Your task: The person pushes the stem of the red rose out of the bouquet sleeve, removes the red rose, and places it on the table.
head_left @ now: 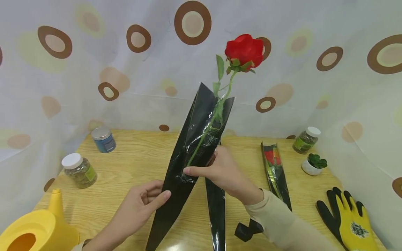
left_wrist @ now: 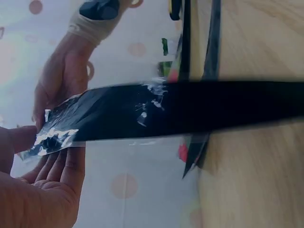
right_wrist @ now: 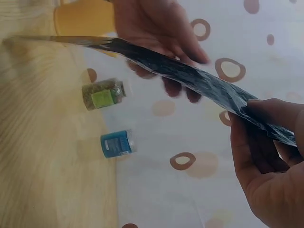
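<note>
A long-stemmed red rose stands tilted in a tapered black flower sleeve with a clear front. Its bloom and upper leaves rise above the open top. My right hand pinches the sleeve at mid-height, thumb across the clear front and fingers behind. Lower on the left edge, my left hand holds the sleeve between thumb and curled fingers. The right wrist view shows the sleeve edge-on, running through both hands. Behind it on the table lies another black sleeve, partly hidden by the right hand.
Right of the hands lie a wrapped red rose, a small black object and yellow-black gloves. A potted succulent and a jar stand behind. At left are a yellow watering can, a jar and a blue tin.
</note>
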Demonstrator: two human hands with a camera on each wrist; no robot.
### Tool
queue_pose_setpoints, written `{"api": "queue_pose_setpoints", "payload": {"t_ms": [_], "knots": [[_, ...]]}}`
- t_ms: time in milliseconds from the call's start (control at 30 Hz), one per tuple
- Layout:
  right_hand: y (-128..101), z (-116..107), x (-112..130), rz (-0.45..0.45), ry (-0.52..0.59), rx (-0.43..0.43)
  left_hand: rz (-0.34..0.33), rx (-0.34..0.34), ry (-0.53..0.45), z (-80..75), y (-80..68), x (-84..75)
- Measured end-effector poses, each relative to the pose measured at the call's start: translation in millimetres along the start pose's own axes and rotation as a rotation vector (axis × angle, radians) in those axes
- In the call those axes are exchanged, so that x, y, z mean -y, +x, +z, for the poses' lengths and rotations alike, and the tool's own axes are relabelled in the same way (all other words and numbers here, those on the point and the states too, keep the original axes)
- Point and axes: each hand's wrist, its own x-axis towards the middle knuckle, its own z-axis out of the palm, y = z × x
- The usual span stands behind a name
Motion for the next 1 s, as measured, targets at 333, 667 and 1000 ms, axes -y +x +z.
{"api": "queue_pose_setpoints", "payload": {"t_ms": [333,667,1000], "knots": [[-0.2,2.0,-4.8,-0.032,0.018,0.036,0.035,0.034,0.069,1.7,2.0,-3.4],[6.2,-24.5,10.3,0.004,0.151,-0.226,0.018,0.004,0.181,0.0,-3.1,12.2],[-0.6,-18.5,9.7,-0.109,0.065,-0.29,0.043,-0.086,0.051,12.3,-2.1,11.9]]}}
